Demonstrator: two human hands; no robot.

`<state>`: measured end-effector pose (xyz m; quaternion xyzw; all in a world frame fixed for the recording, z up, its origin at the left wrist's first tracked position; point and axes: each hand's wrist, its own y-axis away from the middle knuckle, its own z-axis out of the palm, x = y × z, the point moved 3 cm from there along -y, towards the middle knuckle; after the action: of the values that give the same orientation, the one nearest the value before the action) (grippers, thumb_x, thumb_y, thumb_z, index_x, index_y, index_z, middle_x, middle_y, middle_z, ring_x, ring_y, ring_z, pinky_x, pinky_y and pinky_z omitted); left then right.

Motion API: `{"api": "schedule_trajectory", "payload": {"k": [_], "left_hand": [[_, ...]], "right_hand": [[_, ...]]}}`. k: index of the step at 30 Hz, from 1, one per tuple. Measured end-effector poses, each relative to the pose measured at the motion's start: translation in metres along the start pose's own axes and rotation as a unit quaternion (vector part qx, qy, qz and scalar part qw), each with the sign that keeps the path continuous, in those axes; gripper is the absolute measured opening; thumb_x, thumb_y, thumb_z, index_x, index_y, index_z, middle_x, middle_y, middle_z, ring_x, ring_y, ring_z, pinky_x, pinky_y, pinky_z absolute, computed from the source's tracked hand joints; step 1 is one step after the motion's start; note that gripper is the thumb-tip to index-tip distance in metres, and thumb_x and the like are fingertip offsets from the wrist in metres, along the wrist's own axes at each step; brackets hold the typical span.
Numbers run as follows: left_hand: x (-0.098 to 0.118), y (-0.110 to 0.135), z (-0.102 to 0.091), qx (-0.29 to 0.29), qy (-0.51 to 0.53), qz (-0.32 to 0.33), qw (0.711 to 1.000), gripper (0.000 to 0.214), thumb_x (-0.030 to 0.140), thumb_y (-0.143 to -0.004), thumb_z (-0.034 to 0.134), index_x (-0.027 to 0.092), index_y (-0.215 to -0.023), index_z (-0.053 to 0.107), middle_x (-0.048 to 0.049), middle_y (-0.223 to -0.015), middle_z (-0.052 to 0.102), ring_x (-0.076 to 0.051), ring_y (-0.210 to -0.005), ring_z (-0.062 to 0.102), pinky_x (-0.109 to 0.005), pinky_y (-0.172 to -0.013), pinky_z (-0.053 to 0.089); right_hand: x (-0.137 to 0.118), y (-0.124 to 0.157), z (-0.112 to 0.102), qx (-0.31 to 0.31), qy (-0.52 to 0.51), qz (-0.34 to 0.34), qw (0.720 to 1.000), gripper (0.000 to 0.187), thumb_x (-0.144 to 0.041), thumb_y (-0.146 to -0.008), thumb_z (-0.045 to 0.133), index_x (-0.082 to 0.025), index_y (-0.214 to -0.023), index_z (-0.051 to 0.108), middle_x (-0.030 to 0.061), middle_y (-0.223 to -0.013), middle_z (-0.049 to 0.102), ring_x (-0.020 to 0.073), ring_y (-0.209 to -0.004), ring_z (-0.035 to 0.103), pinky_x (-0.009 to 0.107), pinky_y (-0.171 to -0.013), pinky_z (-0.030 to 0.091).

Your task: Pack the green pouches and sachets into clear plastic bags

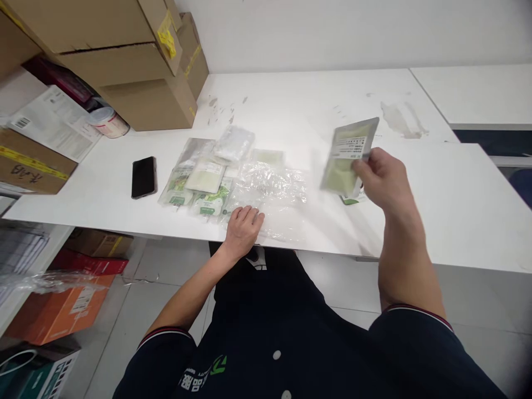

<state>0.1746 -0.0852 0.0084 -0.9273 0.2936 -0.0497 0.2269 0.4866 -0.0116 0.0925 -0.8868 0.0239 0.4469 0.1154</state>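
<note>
Above the right part of the white table, my right hand (383,178) pinches a flat clear-and-green packet (347,152) with a white printed label. Partly hidden under that packet, another green-and-white packet (352,199) lies on the table. My left hand (244,228) rests at the front table edge, fingers on clear plastic bags (270,191) spread before me. Just left of these sits a pile of packets: a pale green labelled one (206,175) on top, green-printed ones (210,204) beneath, and a whitish bag (234,144) behind.
A black phone (144,177) lies on the left of the white table (307,105). Large cardboard boxes (149,100) stand at the back left, with a round tub (108,122) beside them. An orange box (68,307) is on the lower left below table height.
</note>
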Motion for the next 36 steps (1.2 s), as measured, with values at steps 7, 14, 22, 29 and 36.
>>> {"api": "schedule_trajectory", "payload": {"k": [7,14,22,29,36], "left_hand": [[0.012,0.010,0.013,-0.008,0.025,-0.023,0.999,0.031,0.010,-0.092,0.050,0.016,-0.117,0.068,-0.0159,-0.120,0.070,-0.031,-0.124,0.059,-0.052,-0.108,0.042],[0.013,0.020,0.013,-0.053,0.033,-0.034,0.997,0.046,0.001,-0.089,0.048,0.026,-0.124,0.064,-0.0103,-0.133,0.065,-0.037,-0.136,0.048,-0.081,-0.108,0.017],[0.024,0.023,0.007,-0.099,0.009,-0.090,0.991,0.076,-0.007,-0.078,0.056,0.043,-0.135,0.054,-0.0113,-0.156,0.040,-0.047,-0.142,0.033,-0.080,-0.100,0.027],[0.013,0.028,0.011,0.097,0.075,-0.089,0.988,0.034,0.005,-0.089,0.051,0.020,-0.120,0.053,-0.0165,-0.123,0.053,-0.029,-0.125,0.051,-0.046,-0.099,0.050],[0.003,0.045,0.013,0.161,0.138,-0.095,0.973,0.031,0.016,-0.091,0.055,0.024,-0.117,0.040,-0.0134,-0.127,0.045,-0.024,-0.120,0.054,-0.042,-0.089,0.058]], "right_hand": [[-0.019,0.049,0.108,-0.443,-0.368,0.116,0.809,0.036,-0.050,-0.080,0.070,-0.021,-0.101,0.064,0.0066,-0.096,0.070,0.0205,-0.084,0.068,0.035,-0.071,0.058],[-0.013,-0.005,0.140,-0.270,-0.338,0.009,0.902,0.036,-0.054,-0.077,0.074,-0.023,-0.088,0.060,0.0019,-0.087,0.066,0.0178,-0.076,0.065,0.033,-0.064,0.057],[-0.016,-0.088,0.083,-0.071,-0.258,-0.148,0.952,0.036,-0.059,-0.088,0.062,-0.023,-0.091,0.057,0.0006,-0.084,0.061,0.0187,-0.084,0.064,0.039,-0.072,0.059],[-0.037,-0.009,0.090,-0.443,-0.199,-0.051,0.873,0.027,-0.047,-0.086,0.068,-0.023,-0.096,0.065,0.0007,-0.079,0.067,0.0134,-0.066,0.062,0.026,-0.055,0.052],[-0.014,-0.003,0.135,-0.566,-0.190,0.037,0.801,0.030,-0.044,-0.083,0.069,-0.021,-0.102,0.070,0.0039,-0.100,0.073,0.0152,-0.080,0.067,0.030,-0.069,0.057]]}}
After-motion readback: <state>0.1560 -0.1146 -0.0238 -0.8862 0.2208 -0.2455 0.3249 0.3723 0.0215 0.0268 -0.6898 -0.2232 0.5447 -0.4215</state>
